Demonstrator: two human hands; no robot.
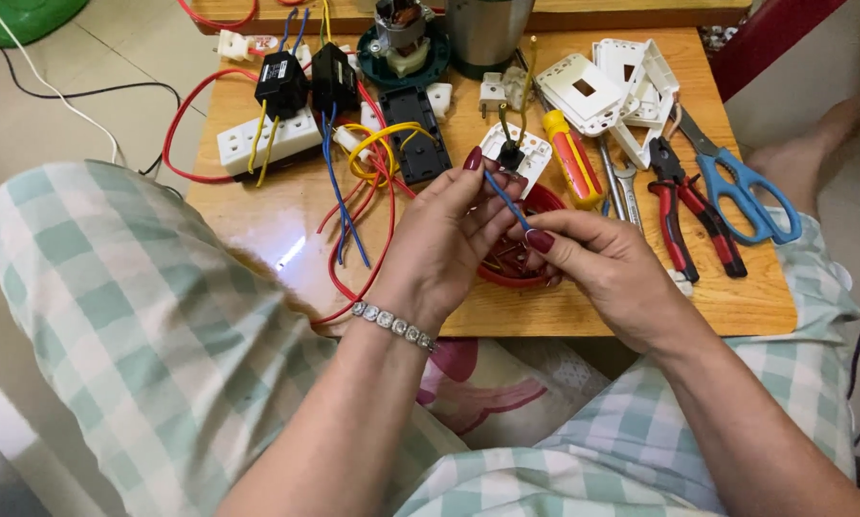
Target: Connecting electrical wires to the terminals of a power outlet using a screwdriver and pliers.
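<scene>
Over a checked lap, the left hand and right hand both pinch a short blue wire (its length slants from upper left down to lower right) above a red bowl; beyond lie a white socket and pliers on the wooden table.

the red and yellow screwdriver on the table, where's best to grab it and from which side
Probably the thick red and yellow handle of the screwdriver, from above: it lies flat and exposed. A white switch plate crowds its upper end and a wrench lies close beside it.
</scene>
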